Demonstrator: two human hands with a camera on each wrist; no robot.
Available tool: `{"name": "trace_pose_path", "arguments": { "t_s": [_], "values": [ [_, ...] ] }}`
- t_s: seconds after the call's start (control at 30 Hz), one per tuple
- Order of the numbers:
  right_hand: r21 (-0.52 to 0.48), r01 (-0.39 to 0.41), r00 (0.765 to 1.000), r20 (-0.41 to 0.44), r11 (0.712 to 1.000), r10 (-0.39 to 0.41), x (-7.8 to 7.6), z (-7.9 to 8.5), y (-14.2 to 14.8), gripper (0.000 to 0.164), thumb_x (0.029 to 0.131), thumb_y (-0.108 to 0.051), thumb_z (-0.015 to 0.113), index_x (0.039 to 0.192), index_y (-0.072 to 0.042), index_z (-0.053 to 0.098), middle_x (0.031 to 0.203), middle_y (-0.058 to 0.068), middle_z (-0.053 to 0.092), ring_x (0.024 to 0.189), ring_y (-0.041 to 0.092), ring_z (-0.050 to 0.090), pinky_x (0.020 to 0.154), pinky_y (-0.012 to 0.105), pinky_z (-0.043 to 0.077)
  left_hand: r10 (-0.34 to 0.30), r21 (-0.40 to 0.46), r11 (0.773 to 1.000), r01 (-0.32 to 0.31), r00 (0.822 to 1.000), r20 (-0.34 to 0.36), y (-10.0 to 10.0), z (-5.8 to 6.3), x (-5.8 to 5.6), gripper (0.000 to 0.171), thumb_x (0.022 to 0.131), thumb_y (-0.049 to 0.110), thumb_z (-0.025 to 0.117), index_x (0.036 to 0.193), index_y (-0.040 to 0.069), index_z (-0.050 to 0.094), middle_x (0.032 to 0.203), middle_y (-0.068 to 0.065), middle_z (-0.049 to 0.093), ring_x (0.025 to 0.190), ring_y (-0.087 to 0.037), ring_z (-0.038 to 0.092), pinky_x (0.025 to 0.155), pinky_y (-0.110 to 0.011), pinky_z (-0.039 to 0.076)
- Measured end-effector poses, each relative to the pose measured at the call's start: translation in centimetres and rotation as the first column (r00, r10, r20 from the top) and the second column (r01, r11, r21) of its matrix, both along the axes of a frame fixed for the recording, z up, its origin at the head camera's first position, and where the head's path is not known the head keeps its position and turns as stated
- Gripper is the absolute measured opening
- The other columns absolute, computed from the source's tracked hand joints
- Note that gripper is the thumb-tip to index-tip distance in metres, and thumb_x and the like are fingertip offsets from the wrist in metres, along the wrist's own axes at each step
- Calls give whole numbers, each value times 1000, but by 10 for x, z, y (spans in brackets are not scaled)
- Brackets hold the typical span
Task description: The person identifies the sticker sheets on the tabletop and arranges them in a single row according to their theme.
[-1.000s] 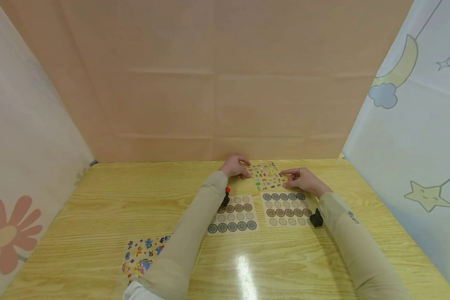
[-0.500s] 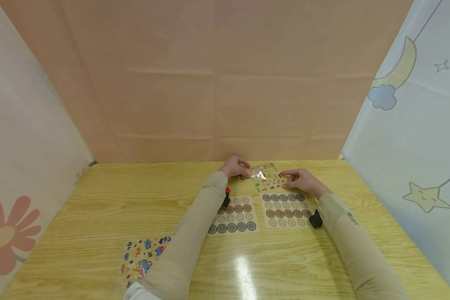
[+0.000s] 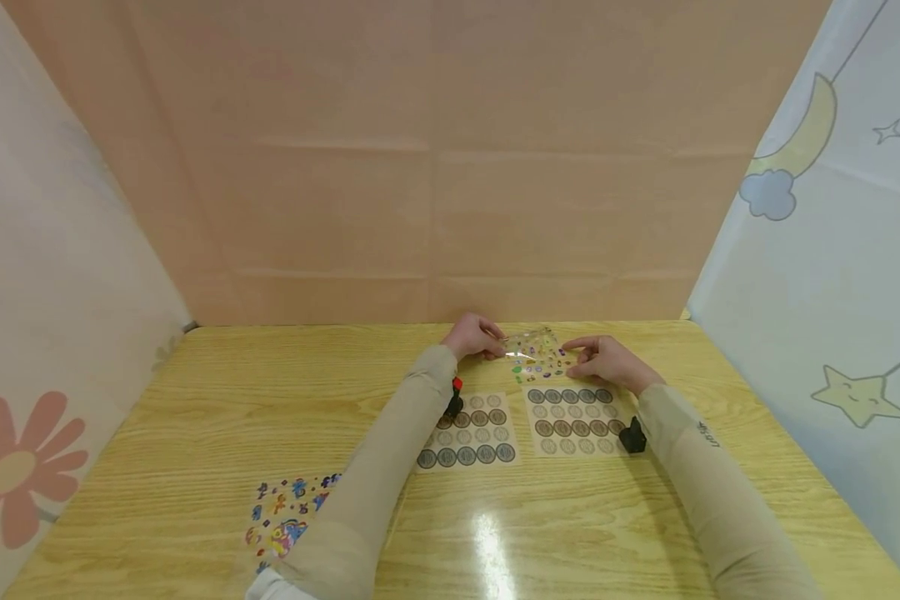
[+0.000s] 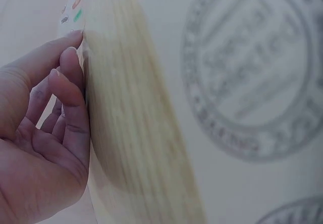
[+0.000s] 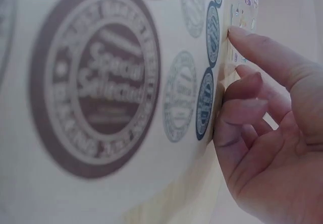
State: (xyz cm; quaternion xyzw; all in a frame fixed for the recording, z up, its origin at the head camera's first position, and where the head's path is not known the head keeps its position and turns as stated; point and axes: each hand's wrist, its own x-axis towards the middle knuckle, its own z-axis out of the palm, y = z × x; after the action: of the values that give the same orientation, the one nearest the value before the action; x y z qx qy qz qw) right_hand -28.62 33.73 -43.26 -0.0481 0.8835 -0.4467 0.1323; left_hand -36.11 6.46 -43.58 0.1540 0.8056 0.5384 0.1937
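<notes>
Right wrist view: a round brown label (image 5: 96, 85) reads "Special Selected", "BAKING". Just right of head-frame centre lies a clear, glossy plastic sheet (image 3: 538, 363) of tiny multicoloured motifs. The left hand (image 3: 476, 336) touches its left edge, whether pinching unclear; the right hand (image 3: 606, 363) touches its right, thumb and forefinger apart.

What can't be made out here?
Head view: right part of the cartoon sticker sheet, hidden by the left sleeve.
Head view: upper-left corner of the left round-label sheet, behind that sleeve.
Head view: designs on the clear sticker sheet, too small, with glare.
Left wrist view: fine print on a round label, blurred.
</notes>
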Motion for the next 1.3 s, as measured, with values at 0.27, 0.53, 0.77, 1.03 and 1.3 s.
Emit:
{"name": "trace_pose_path", "arguments": {
  "t_s": [0.27,0.53,0.77,1.03,1.3],
  "values": [
    [6,-25,999,-30,1000,25,-5,0,-2,53,85,-9,73,132,5,52,84,11,52,64,17,44,50,25,40,11,12,1000,-11,1000,-14,-2,1,-3,24,78,-1,77,101,-2,71,74,-12,70,64,-23,66,54,-28,52],
    [70,7,999,-42,998,-4,-11,-4,-9,51,84,-10,74,130,3,55,97,15,53,78,22,46,61,27,44,8,41,999,-8,1000,-9,-5,-2,-2,24,82,0,74,105,-2,71,81,-17,71,76,-31,69,59,-31,56],
    [109,20,997,-74,994,-12,-13,-8,-10,50,84,-15,75,128,1,57,124,24,50,108,34,47,90,41,41,-17,96,995,18,1000,-3,-5,-9,-6,25,84,2,73,109,0,70,90,-13,72,76,-26,69,58,-29,56],
    [74,16,998,-68,997,-11,-15,-10,-9,43,90,-18,69,127,2,58,130,23,53,101,29,52,78,33,48,-58,172,984,48,997,54,-6,-9,-7,28,87,-1,68,115,-1,67,99,-15,70,80,-24,69,66,-32,58],
    [-46,55,998,-37,997,-56,-17,-11,-10,35,96,-15,59,125,4,57,109,18,63,71,20,53,53,27,44,-84,204,977,60,990,110,-6,-7,-3,31,89,1,66,119,1,65,106,-21,67,93,-33,67,80,-43,56]
  ]
}}
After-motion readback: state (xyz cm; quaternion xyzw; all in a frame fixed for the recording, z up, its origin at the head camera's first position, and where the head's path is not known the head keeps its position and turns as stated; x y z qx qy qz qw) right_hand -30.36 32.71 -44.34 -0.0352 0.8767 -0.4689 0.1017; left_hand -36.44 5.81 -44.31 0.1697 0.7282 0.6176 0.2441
